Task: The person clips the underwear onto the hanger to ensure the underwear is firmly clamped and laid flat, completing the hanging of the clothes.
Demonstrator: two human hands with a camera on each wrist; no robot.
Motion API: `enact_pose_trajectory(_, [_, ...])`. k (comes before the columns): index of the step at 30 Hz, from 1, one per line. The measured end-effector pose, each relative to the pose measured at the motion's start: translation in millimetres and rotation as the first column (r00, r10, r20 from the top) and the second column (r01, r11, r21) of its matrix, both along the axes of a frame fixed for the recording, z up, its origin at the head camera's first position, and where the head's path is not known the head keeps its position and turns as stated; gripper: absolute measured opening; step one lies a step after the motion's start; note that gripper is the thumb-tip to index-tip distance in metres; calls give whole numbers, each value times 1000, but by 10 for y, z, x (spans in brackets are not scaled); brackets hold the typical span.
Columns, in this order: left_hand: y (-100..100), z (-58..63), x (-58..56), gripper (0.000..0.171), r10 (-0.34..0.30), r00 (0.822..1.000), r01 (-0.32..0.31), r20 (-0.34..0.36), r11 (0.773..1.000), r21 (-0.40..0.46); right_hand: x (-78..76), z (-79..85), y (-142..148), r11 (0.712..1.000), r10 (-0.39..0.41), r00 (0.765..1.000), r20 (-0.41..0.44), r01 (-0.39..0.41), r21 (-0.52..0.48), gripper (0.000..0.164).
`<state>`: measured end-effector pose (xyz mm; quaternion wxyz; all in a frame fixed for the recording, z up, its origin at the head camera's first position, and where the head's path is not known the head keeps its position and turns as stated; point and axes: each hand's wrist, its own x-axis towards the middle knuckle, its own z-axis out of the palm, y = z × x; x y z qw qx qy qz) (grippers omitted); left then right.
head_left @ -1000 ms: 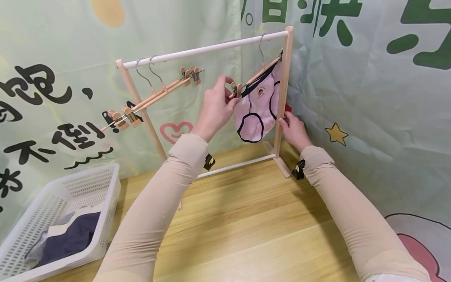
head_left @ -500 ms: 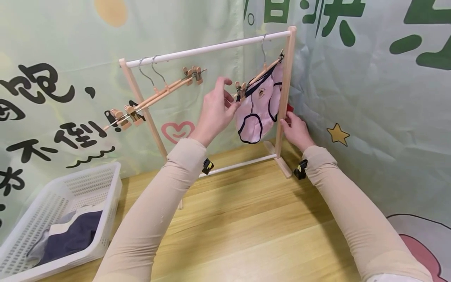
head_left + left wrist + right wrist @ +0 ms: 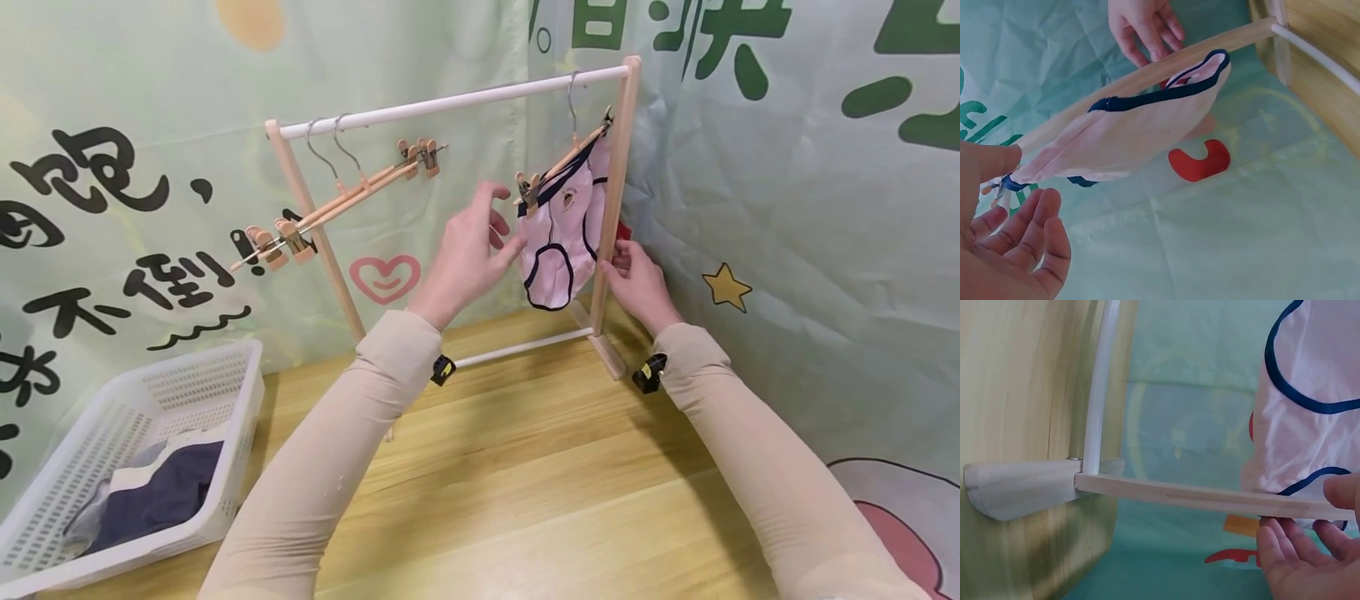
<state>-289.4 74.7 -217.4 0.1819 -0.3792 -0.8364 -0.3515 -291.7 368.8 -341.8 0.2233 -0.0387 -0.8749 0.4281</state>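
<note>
Pale pink underpants (image 3: 551,250) with navy trim hang from a clip hanger (image 3: 573,158) at the right end of a small clothes rack. Their waistband is held by peach-coloured clips (image 3: 527,193) at the near end and a clip at the far end. My left hand (image 3: 472,250) is just left of the near clips, fingers parted and loosely bent, holding nothing; the left wrist view shows a gap between its thumb and fingers (image 3: 1041,244). My right hand (image 3: 637,279) holds the rack's right post (image 3: 613,225), thumb in front and fingers partly hidden behind it.
Two more clip hangers (image 3: 348,196) hang at the left of the rack's white top rail (image 3: 450,102). On the wooden table (image 3: 487,483) at left stands a white basket (image 3: 251,400) with navy, white and grey clothes (image 3: 161,492). Printed curtains close off the back and right.
My left hand has let go of the near clips and drawn slightly left and down from them. My right hand stays at the post. The view has shifted slightly.
</note>
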Motion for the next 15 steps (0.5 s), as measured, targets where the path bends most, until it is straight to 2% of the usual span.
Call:
enact_pose_trajectory(4, [-111,-66,28,53,-15,1000,15,4,1000,-17,87,0,-58,999,-7,1000,1,7,-34,58])
enact_pose_trajectory(9, [-308,-175,42,48,3,1000,-2,17,998,-56,201,6,-129,996,-54,999,-6,53,-66,54])
enact_pose_trajectory(12, [-444,-242,52,45,14,999,-11,30,997,-83,260,3,-165,996,-72,997,-12,71,-59,50])
enact_pose_trajectory(15, [-583,-322,55,43,21,999,-17,36,994,-105,316,-16,-205,998,-55,998,-23,54,-36,47])
